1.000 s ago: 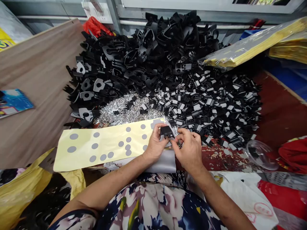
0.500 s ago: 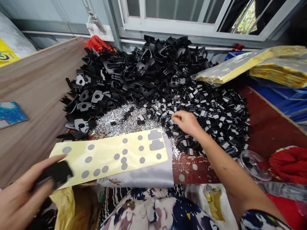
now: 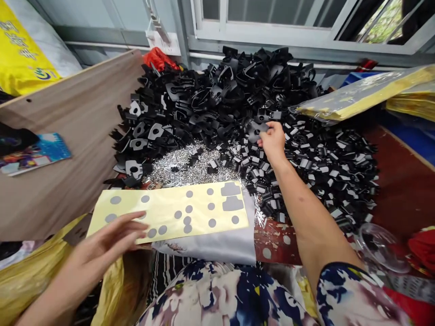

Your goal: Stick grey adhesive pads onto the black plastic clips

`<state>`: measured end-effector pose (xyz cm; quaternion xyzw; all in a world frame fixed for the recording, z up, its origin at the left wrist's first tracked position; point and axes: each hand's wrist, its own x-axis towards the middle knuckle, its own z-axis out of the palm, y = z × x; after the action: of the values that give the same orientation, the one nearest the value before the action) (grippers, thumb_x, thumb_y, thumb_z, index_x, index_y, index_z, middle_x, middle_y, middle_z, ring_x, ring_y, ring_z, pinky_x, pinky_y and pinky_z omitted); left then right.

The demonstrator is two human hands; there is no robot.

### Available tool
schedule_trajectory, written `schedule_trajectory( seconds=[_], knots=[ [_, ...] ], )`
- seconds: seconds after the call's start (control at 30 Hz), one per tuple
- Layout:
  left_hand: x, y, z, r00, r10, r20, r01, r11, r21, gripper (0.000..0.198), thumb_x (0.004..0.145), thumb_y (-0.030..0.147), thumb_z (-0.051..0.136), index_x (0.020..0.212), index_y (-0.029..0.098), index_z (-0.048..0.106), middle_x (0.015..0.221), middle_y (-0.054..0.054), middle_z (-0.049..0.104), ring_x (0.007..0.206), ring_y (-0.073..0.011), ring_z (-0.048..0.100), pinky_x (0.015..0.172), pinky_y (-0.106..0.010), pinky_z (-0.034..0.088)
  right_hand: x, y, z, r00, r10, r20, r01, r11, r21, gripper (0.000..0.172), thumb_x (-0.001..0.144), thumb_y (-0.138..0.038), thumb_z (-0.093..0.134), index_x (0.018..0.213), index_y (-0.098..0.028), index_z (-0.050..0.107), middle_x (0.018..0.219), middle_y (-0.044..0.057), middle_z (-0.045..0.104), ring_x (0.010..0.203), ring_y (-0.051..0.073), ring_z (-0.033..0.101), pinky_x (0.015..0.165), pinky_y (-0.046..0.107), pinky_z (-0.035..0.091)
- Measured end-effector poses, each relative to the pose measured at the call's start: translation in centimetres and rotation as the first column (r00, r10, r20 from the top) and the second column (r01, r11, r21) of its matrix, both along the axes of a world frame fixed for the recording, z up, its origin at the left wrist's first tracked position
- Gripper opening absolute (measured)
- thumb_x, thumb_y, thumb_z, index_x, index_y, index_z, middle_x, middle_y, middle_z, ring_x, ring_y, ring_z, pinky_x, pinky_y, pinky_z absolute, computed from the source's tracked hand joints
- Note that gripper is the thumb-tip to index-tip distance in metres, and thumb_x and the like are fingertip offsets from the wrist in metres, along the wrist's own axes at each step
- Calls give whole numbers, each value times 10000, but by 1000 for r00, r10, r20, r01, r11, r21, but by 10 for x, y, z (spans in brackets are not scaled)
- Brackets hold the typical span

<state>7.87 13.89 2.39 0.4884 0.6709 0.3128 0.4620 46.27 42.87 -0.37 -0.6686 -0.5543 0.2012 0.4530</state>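
My right hand pinches a flat black plastic buckle piece with a round hole, above the heap. My left hand holds nothing; its fingers stretch out over the left part of a yellow sticker sheet with grey dots. Large black buckle pieces are heaped behind the sheet. Small black clips with grey patches spread around my right forearm. Between the heaps and the sheet lies a pile of thin metal pins.
A wooden board rises on the left, with a blue booklet and a blurred black shape before it. Yellow-edged packs lie at the right. A clear plastic bowl sits near the front right. Yellow bags hang below the edge.
My left hand has let go of its black piece and moved right over the sheet. My right hand has moved up the heap and now grips a buckle piece. The view has turned left.
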Motion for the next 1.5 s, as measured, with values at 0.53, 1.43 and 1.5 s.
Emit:
schedule_trajectory(
  seconds=[0.53, 1.43, 1.5],
  knots=[
    [177, 147, -80, 775, -211, 595, 136, 976, 168, 439, 688, 290, 913, 1061, 198, 699, 957, -38, 697, 853, -203, 677, 745, -312, 577, -13, -218, -99, 741, 295, 603, -338, 940, -45, 227, 1013, -281, 670, 1213, -235, 766, 1141, 117, 719, 1034, 298, 567, 859, 427, 453],
    [170, 102, -66, 458, -124, 880, 327, 944, -37, 587, 933, 713, 644, 1329, 279, 643, 1186, -136, 652, 858, -253, 659, 570, -340, 579, 12, -222, -35, 937, 345, 50, -346, 938, 12, 108, 927, -334, 700, 866, -273, 766, 805, 9, 709, 775, 224, 613, 820, 385, 450],
    [173, 97, -65, 434, -121, 893, 343, 938, -40, 587, 945, 723, 613, 1338, 287, 621, 1190, -138, 650, 885, -276, 670, 564, -350, 581, 8, -225, -37, 935, 352, 51, -353, 935, 19, 104, 926, -322, 706, 863, -273, 772, 812, 8, 715, 784, 223, 615, 827, 380, 452]
  ],
)
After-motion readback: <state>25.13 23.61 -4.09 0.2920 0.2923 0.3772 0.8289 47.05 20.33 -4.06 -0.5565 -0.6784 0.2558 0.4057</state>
